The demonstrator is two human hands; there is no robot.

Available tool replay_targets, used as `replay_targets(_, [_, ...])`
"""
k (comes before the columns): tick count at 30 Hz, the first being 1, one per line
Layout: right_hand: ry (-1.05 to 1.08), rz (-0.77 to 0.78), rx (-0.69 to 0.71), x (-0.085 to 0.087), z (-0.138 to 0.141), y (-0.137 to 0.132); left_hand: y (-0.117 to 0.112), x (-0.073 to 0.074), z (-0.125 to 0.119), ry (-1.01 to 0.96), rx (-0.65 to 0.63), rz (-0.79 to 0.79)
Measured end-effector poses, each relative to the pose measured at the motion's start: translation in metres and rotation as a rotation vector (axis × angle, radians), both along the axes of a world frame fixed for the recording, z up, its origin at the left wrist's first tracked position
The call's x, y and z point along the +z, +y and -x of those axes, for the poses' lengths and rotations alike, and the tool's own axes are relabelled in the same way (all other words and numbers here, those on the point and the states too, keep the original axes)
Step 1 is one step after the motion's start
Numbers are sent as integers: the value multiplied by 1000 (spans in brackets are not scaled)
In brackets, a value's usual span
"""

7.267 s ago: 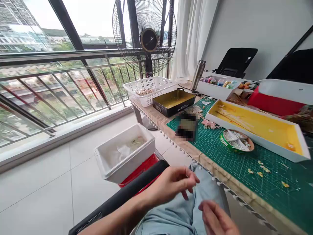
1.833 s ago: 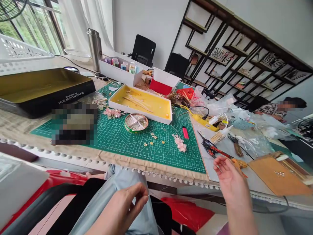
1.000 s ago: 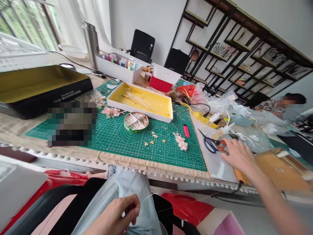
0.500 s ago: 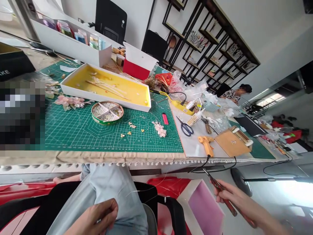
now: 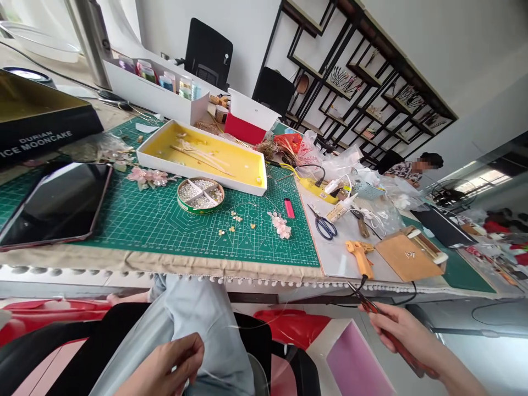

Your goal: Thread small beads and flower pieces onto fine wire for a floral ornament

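1. While below the front edge of a green gridded cutting mat (image 5: 136,220): a fine silvery wire (image 5: 264,322), drawn out thinly from one hand toward the other.
2. Left hand (image 5: 163,366), below the mat, closed, with fingertips pinched on the wire.
3. Right hand (image 5: 406,330), beyond the mat's right corner, clamped around red-handled pliers (image 5: 391,341).
4. Apparently wire work with pliers in hand; whether the pliers' tips grip the wire, impossible to tell.

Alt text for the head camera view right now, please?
The right hand grips red-handled pliers and the left hand pinches thin wire over light denim jeans, below a green cutting mat with pink flowers.
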State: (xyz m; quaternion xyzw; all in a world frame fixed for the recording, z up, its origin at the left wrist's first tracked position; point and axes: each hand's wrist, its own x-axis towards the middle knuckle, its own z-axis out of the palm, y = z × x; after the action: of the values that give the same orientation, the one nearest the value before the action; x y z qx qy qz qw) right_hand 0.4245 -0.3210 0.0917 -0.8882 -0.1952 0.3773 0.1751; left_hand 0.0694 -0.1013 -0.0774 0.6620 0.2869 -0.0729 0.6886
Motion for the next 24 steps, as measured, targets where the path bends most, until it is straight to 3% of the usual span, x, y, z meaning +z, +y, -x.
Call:
replay_targets(3, [-203, -13, 68, -3, -17, 14, 4, 1, 3, 6, 18, -18])
replay_targets(7, [-743, -207, 400, -12, -61, 68, 14, 23, 11, 39, 43, -93])
replay_targets(11, [-808, -257, 545, -32, -102, 133, 22, 53, 20, 18, 99, -151])
replay_targets(14, [-799, -255, 597, -34, -107, 157, 25, 70, 25, 4, 141, -227])
replay_targets(16, [-836, -282, 607, -25, -83, 161, 26, 77, 26, -3, 137, -296])
replay_targets(19, [-732, -413, 623, -11, 3, 157, 25, 85, 25, -10, 93, -421])
replay_targets(22, [-98, -470, 882, -24, 115, 157, 23, 90, 26, -32, 15, -531])
replay_targets(24, [312, -323, 972, -50, 172, 160, 25, 91, 29, -42, -16, -597])
